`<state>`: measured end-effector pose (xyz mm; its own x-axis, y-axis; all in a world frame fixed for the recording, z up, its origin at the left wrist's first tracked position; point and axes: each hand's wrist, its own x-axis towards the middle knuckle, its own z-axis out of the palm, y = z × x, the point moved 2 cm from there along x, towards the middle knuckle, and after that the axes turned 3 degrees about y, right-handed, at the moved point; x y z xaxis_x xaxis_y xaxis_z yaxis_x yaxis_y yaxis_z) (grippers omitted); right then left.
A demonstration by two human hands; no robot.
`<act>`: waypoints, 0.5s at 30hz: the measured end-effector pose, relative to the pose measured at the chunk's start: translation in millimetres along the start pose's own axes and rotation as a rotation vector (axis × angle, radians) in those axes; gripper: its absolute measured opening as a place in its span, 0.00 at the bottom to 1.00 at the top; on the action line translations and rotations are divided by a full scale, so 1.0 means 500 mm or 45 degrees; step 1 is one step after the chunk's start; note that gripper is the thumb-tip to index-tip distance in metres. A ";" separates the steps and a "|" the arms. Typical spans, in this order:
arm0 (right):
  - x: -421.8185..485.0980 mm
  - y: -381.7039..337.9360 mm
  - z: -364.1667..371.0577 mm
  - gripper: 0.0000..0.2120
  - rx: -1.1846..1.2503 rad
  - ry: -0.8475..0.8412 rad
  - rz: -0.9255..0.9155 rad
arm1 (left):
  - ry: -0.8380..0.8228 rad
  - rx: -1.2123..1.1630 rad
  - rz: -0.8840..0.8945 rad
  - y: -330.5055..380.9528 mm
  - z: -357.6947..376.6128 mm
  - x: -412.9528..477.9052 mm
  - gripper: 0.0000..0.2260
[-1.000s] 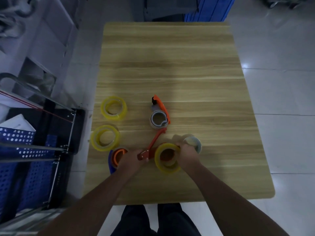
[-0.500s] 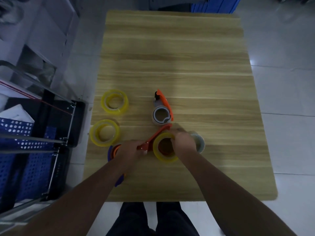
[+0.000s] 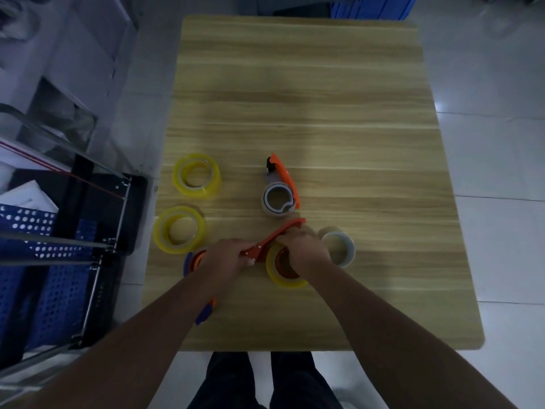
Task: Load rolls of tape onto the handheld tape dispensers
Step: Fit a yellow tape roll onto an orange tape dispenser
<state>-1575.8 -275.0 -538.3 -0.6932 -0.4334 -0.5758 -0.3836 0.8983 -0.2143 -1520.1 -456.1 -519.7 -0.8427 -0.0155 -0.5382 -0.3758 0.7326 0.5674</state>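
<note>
1. Yellow tape roll (image 3: pixel 285 276), in the head view, lies just on the person's side of the loaded dispenser (image 3: pixel 280 196). It sits at the round end of the orange dispenser (image 3: pixel 275 236), low over the bench (image 3: pixel 295 84). An orange-red shape shows inside its core, probably the hub.
2. Left grip (image 3: pixel 227 258) is curled round the handle end of the orange dispenser. Right grip (image 3: pixel 305 249) has its fingers curled over the roll's upper rim, pinching it against the frame.
3. The step in hand looks like seating the roll on the hub. To do it well:
   - Keep the frame still with the left grip.
   - Keep the roll square to the hub and press evenly around the rim, not at one spot, until it sits flush.
   - Check that the tape will feed toward the cutter end.
   - Keep fingertips off the blade.
4. The right grip covers the hub's far side, so I cannot tell whether the roll is fully home. No loose tape end can be made out in the dim, soft light.
5. Blue-and-orange dispenser (image 3: pixel 203 317), left of and nearer than the loaded dispenser, lies mostly under the left forearm, and whether it carries a roll is unclear.
6. Pale roll (image 3: pixel 339 246), right of and nearer than the loaded dispenser, is partly hidden behind the right grip.
7. Far yellow roll (image 3: pixel 197 176) and near yellow roll (image 3: pixel 180 230) lie well to the left of the loaded dispenser.
</note>
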 end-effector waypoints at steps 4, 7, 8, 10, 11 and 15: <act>-0.022 -0.013 0.021 0.27 0.057 0.089 -0.020 | 0.001 0.012 -0.027 -0.005 0.005 -0.005 0.21; -0.053 -0.037 0.048 0.46 -0.028 -0.064 0.063 | 0.042 0.020 -0.047 -0.005 0.010 -0.007 0.22; -0.058 -0.041 0.057 0.49 -0.052 -0.077 0.086 | 0.055 0.017 -0.058 -0.005 0.011 -0.008 0.22; -0.060 -0.042 0.062 0.51 -0.037 -0.050 0.100 | 0.067 0.008 -0.075 -0.007 0.013 -0.008 0.22; -0.060 -0.039 0.062 0.51 -0.023 -0.032 0.090 | 0.065 0.008 -0.078 -0.009 0.015 -0.007 0.22; -0.063 -0.017 0.049 0.53 -0.024 0.082 0.084 | 0.087 -0.003 -0.088 -0.015 0.019 -0.006 0.22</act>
<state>-1535.7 -267.1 -537.4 -0.7549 -0.3777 -0.5362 -0.3470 0.9238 -0.1622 -1511.0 -454.9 -528.1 -0.8390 -0.1121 -0.5324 -0.4346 0.7268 0.5318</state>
